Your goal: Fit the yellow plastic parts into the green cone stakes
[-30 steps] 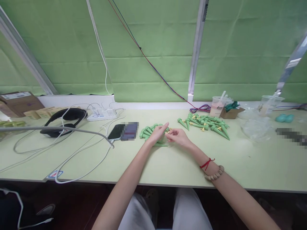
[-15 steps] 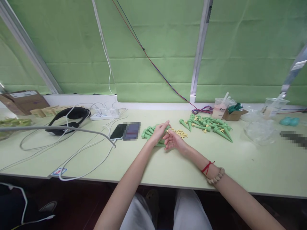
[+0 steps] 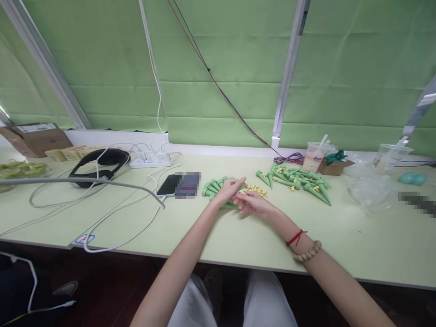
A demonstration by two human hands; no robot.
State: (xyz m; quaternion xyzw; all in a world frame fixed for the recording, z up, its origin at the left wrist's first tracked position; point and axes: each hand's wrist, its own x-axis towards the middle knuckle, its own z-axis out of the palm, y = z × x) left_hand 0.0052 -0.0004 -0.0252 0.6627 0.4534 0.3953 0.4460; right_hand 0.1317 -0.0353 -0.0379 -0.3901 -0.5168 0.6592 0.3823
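My left hand (image 3: 229,190) is closed over a fan of green plastic spikes (image 3: 211,187), with a bit of green showing by its fingertips; it seems to grip one spike, mostly hidden. Thumb and fingers of my right hand (image 3: 255,204) pinch a small yellow plastic valve (image 3: 242,192) against the left hand's fingers. Just beyond the hands lies a heap of loose yellow valves (image 3: 259,190). To the right, a pile of green spikes with yellow valves fitted (image 3: 296,177) is spread on the table.
Left of the hands lie a phone (image 3: 168,185), white cables, black headphones (image 3: 98,168) and a power strip (image 3: 151,160). Behind the right pile stand a drink cup (image 3: 312,156) and a small cardboard box (image 3: 334,167). Crumpled clear plastic (image 3: 369,190) lies farther right.
The right hand has turned slightly and its fingertips have come down a little, the yellow valve now against the left hand. The view has shifted slightly.
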